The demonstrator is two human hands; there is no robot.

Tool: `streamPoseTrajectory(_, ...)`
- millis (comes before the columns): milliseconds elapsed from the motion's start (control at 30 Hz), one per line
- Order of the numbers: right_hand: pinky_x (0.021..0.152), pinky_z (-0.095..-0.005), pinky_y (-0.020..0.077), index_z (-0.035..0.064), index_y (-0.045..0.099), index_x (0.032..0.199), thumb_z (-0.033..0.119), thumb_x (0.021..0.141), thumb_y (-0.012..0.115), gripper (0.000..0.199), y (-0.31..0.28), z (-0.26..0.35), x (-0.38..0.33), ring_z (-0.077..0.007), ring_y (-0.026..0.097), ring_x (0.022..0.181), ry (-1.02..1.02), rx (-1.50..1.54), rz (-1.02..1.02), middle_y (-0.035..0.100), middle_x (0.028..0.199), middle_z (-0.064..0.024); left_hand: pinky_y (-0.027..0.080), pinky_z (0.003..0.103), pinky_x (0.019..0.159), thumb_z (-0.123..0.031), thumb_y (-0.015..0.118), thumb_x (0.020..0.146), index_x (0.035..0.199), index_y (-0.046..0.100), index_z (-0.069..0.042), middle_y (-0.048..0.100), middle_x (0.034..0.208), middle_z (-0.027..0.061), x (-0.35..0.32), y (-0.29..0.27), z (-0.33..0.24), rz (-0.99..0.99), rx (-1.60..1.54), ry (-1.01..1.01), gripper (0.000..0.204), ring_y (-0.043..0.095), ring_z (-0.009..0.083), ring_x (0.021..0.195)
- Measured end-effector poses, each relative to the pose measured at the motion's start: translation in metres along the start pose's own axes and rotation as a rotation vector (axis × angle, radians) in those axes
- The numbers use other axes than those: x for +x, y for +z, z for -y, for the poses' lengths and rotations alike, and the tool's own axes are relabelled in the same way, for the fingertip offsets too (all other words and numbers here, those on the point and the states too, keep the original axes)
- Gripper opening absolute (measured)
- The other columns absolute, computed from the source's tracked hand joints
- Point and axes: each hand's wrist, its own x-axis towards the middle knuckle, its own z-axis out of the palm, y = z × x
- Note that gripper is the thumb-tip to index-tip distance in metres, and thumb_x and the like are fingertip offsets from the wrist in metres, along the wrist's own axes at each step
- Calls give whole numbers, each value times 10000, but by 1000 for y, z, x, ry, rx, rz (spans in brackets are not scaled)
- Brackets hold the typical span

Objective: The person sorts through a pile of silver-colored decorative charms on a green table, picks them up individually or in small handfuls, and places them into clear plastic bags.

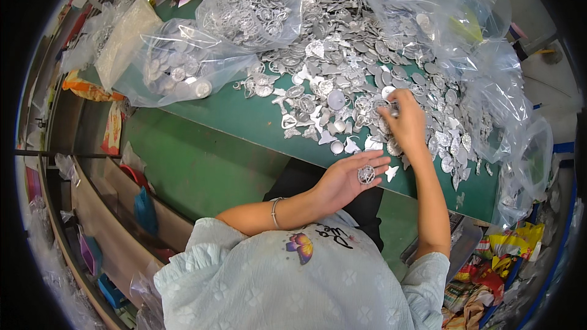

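My left hand [348, 180] is held palm up in front of the table edge, its fingers stretched out. On it lies a round openwork metal pendant [365, 175]. My right hand [403, 119] reaches down into the pile of silver-grey metal charms [342, 55], thumb and fingers curled toward each other. What sits between those fingertips cannot be made out among the pieces. Around the right hand lie round discs, leaf shapes and butterfly shapes; a white disc [388, 92] is just beside its fingertips. A butterfly-shaped charm [391, 173] rests near the table edge between my hands.
The green table [226, 125] carries the pile. Clear plastic bags of metal pieces [177, 67] stand at the left and back, and loose plastic sheeting [489, 91] covers the right side. Shelves [92, 220] run along the left. Coloured packets [516, 241] lie at lower right.
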Motion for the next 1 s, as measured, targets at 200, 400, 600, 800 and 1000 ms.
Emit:
streamPoseTrajectory(200,603,-236,430,18,572,846,73,755,642,127,-31,5,-19,-84,535,701,341,733,176,574,695,-2,333,397,983,-244,427,916,1237,383,-25,413,1291,159,2,0,-6,-44,-149,35,391,423,242,1176)
streamPoseTrajectory(400,563,-205,495,5,569,905,97,808,600,138,-41,45,-20,-81,547,695,299,756,372,538,763,3,338,464,986,-276,405,927,1239,365,-40,392,1296,145,14,0,-3,28,-192,-46,393,390,251,1206)
streamPoseTrajectory(600,611,-237,407,35,606,923,96,710,664,229,-34,62,-33,-112,537,762,-37,459,453,578,795,-19,451,380,875,-284,447,910,1129,473,-95,575,996,56,13,3,-5,-66,-348,97,291,568,207,952)
streamPoseTrajectory(800,730,-303,405,21,610,919,110,745,629,197,-25,19,-1,-203,542,834,54,347,67,595,887,-81,475,343,800,-248,442,918,1149,486,-101,580,969,52,22,-17,0,82,-243,-43,278,565,170,915)
streamPoseTrajectory(1000,788,-353,396,11,585,970,104,776,591,216,-9,14,-3,-283,504,889,-160,109,10,567,956,-128,413,395,917,-222,443,917,1215,445,-76,541,1082,85,18,-5,-13,13,-129,45,331,518,219,1041)
